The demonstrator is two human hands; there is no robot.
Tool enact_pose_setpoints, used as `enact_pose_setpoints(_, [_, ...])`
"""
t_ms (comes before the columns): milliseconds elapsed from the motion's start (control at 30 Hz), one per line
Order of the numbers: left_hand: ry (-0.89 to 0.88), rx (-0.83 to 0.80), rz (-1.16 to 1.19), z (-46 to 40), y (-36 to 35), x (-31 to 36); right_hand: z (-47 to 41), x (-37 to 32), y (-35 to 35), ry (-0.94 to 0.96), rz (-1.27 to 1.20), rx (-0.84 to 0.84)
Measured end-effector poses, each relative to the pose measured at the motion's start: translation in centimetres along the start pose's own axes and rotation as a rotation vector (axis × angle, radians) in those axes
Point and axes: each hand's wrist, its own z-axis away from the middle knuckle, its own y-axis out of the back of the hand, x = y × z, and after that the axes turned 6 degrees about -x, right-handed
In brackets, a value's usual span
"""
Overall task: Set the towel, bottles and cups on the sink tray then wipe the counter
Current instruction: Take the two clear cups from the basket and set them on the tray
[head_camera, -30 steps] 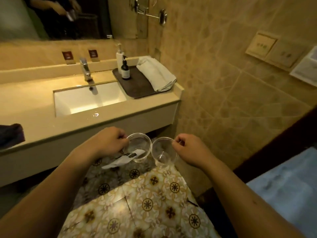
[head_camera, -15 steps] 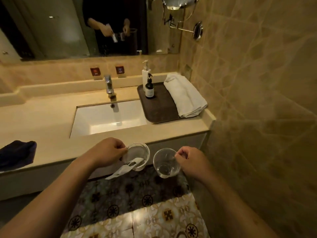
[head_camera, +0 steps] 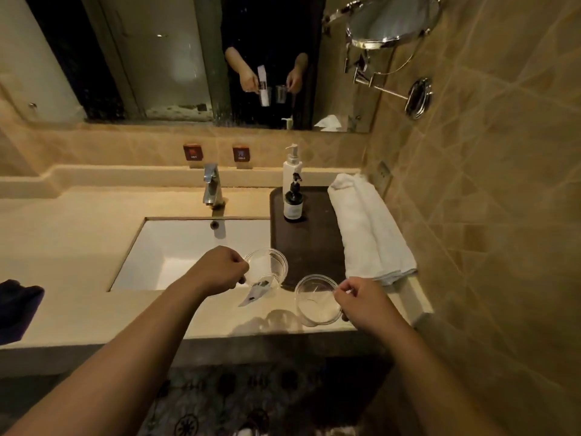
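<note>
My left hand point(head_camera: 220, 269) pinches the rim of a clear cup point(head_camera: 266, 266) with a white sachet point(head_camera: 256, 292) in it, held above the sink's right corner. My right hand point(head_camera: 364, 302) pinches the rim of a second clear cup point(head_camera: 316, 300), held above the counter just in front of the dark tray point(head_camera: 314, 247). On the tray stand a white pump bottle point(head_camera: 291, 174) and a dark pump bottle point(head_camera: 293, 204). A folded white towel point(head_camera: 367, 231) lies along the tray's right side.
The white sink basin point(head_camera: 176, 250) and chrome tap point(head_camera: 212, 187) are left of the tray. A dark cloth point(head_camera: 19, 306) lies at the counter's left edge point(head_camera: 78, 309). The tiled wall point(head_camera: 487, 215) is close on the right, with a swing-arm mirror point(head_camera: 390, 23) above.
Both hands have carried the cups forward and up from below the counter's front to above its surface near the tray. The view has moved closer to the sink.
</note>
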Motion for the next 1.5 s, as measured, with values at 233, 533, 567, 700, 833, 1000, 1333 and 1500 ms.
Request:
enact_pose_setpoints(233, [-0.048,-0.07,0.012,-12.4,1.4,1.1,-7.1,-1.7,-0.9,-0.111,-0.04,0.012])
enact_pose_setpoints(533, [-0.055,-0.196,0.033,-24.2,1.0,1.9,-15.5,-3.8,-2.4,-0.246,-0.081,0.012])
enact_pose_setpoints(567, [-0.051,-0.202,0.039,-24.9,0.7,1.9,-16.2,-3.7,-2.7,-0.258,-0.084,0.002])
enact_pose_setpoints(700, [-0.031,-0.204,0.068,-27.5,-0.4,2.1,-18.9,-3.1,-3.4,-0.285,-0.091,-0.023])
enact_pose_setpoints(833, [0.003,-0.189,0.098,-29.1,-1.2,2.5,-21.2,-2.2,-3.5,-0.285,-0.097,-0.04])
enact_pose_setpoints(1000, [0.047,-0.191,0.146,-30.0,-2.1,3.0,-23.5,-1.4,-3.7,-0.288,-0.121,-0.041])
enact_pose_setpoints(1333, [0.122,-0.159,0.244,-30.8,-3.0,3.3,-25.9,-0.5,-3.3,-0.248,-0.165,-0.049])
enact_pose_setpoints(1500, [0.112,-0.122,0.267,-30.4,-3.0,2.8,-26.3,0.0,-3.2,-0.257,-0.138,-0.07])
